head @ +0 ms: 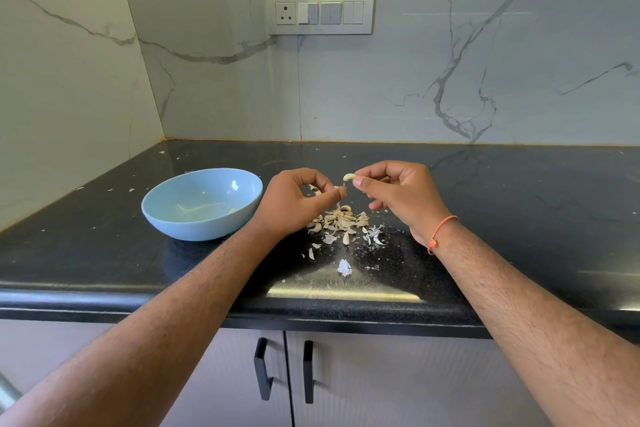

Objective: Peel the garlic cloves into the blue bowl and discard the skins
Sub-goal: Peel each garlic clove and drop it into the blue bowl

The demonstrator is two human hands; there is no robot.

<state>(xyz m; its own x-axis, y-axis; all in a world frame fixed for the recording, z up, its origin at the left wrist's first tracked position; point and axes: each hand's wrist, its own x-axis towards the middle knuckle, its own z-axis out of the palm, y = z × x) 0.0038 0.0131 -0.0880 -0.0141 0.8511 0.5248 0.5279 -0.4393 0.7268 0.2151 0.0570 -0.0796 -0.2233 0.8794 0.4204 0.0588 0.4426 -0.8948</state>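
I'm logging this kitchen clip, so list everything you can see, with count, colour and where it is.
blue bowl: one, light blue, on the counter left of the hands
garlic clove: one, pale, pinched at the right fingertips
garlic skins: a scattered pile, off-white, on the counter under the hands
counter: one, black, speckled
switch panel: one, white, on the marble wall
cabinet handles: two, black, below the counter
left hand: one, fingers curled, pinching a bit of skin
right hand: one, orange thread at the wrist
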